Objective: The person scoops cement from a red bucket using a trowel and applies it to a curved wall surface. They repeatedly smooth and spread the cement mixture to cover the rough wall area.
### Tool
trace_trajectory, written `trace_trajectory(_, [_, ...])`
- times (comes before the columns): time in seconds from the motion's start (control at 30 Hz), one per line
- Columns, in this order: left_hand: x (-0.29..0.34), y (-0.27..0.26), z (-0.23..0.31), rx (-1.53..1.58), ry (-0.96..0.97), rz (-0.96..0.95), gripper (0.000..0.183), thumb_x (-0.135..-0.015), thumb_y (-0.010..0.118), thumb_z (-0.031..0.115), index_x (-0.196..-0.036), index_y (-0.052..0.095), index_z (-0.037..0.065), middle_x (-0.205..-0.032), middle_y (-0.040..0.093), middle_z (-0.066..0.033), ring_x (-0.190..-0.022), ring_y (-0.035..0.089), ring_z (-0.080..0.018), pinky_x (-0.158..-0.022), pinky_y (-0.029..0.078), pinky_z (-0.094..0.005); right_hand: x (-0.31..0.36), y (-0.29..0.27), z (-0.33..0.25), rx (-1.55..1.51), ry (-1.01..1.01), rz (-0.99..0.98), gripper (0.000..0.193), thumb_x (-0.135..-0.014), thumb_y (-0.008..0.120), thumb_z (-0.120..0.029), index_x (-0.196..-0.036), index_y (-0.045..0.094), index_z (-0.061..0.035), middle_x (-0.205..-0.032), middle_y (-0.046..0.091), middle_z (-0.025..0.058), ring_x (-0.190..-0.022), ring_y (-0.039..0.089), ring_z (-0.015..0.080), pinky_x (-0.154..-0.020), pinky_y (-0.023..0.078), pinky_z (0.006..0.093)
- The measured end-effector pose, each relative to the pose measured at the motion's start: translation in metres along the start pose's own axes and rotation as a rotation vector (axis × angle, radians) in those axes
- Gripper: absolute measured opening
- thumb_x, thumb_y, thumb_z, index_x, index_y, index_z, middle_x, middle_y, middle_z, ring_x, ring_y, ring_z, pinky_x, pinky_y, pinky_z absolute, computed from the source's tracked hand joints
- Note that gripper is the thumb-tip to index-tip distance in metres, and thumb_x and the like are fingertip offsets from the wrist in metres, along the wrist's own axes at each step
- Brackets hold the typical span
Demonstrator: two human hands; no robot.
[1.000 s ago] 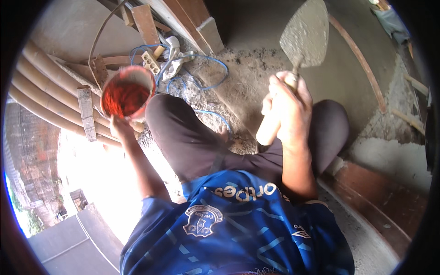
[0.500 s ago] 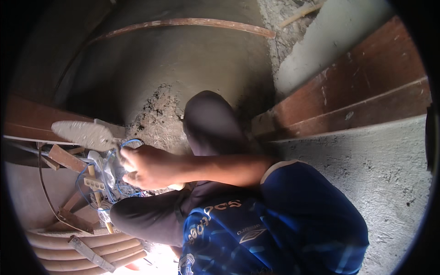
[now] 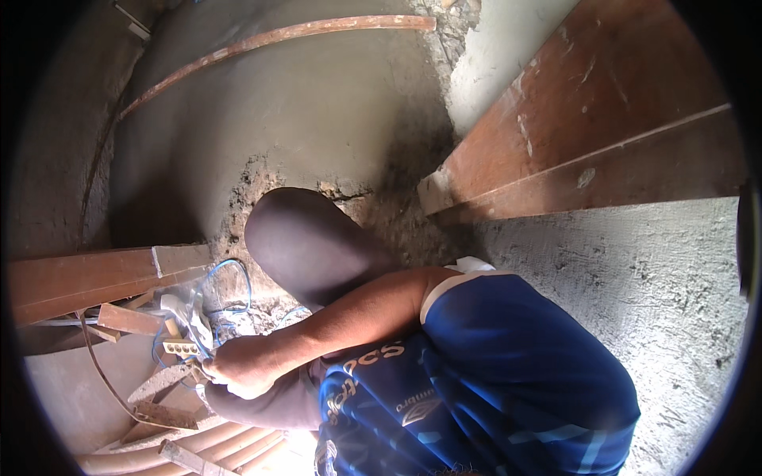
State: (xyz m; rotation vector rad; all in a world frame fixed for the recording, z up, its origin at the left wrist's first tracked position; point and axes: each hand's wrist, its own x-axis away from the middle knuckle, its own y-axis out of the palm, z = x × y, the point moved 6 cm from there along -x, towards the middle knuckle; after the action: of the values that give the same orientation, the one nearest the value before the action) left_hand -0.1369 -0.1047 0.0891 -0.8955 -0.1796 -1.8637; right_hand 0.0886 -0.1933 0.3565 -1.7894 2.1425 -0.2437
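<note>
My right hand (image 3: 242, 366) is closed around the handle of a trowel. The trowel's blade (image 3: 159, 383), grey with mortar, points left and down, low beside my bent leg, over scraps of wood. Just beyond the hand lie a tangle of blue wire (image 3: 244, 274), some clear plastic (image 3: 197, 311) and a small cream block with a row of round holes (image 3: 181, 347). My left hand does not show.
Ahead is a smooth, damp-looking grey plaster surface (image 3: 317, 103) with a rough lower edge and a thin wooden strip (image 3: 317, 28) across it. Brown boards stand right (image 3: 587, 127) and left (image 3: 87, 282). Beige rounded lengths (image 3: 230, 446) lie lower left; a rough grey wall (image 3: 603, 285) is at right.
My right hand has gone down toward the lower left with the trowel, its blade now low by the wood scraps. My raised knee appears farther left, and the whole view has shifted.
</note>
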Motion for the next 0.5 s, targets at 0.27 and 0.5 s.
trace_trajectory(0.27, [-0.003, 0.004, 0.004, -0.033, -0.002, -0.007, 0.046, -0.091, 0.046, 0.028, -0.130, 0.037, 0.005, -0.116, 0.052, -0.0191, -0.112, 0.052, -0.0320, -0.081, 0.052, -0.0536, 0.002, -0.010, 0.007, -0.030, -0.010, 0.102, 0.024, -0.081, 0.056, -0.011, -0.097, 0.048, 0.0040, -0.081, 0.060, 0.0223, -0.075, 0.062, 0.0364, -0.065, 0.049, 0.0449])
trace_trajectory(0.5, [-0.009, 0.011, 0.000, -0.044, -0.019, -0.036, 0.046, -0.091, 0.046, 0.028, -0.130, 0.037, 0.006, -0.117, 0.052, -0.0193, -0.112, 0.052, -0.0321, -0.081, 0.052, -0.0535, 0.008, -0.017, 0.022, -0.061, 0.086, 0.102, 0.024, -0.079, 0.060, -0.013, -0.091, 0.049, 0.0044, -0.075, 0.060, 0.0234, -0.073, 0.062, 0.0376, -0.063, 0.049, 0.0451])
